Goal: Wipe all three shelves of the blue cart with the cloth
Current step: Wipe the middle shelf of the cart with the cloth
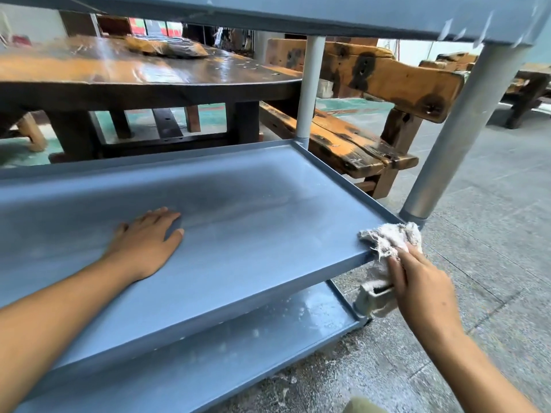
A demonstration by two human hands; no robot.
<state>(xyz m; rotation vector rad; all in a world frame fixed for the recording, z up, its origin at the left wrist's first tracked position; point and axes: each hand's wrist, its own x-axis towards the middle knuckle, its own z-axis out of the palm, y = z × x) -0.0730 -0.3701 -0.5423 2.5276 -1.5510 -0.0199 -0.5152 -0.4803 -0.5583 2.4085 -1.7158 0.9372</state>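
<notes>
The blue cart (268,180) fills your view, its three shelves stacked: the top shelf (328,13) overhead, the middle shelf (253,222) in front of you, the bottom shelf (238,347) below and nearer. Grey posts (310,87) join them at the corners. Beyond the cart on the far left stands a dark wooden table (134,76), and to the far right a rough wooden bench (372,120) on the grey floor (477,293).

Your left hand (149,236) lies flat, palm down, on the middle shelf's surface, fingers loosely spread and holding nothing. Your right hand (423,287) is closed around the cloth (390,242), a frayed whitish rag, pressing it against the near right corner of the middle shelf, with part of it draping over the rim and hanging down towards the bottom shelf.
</notes>
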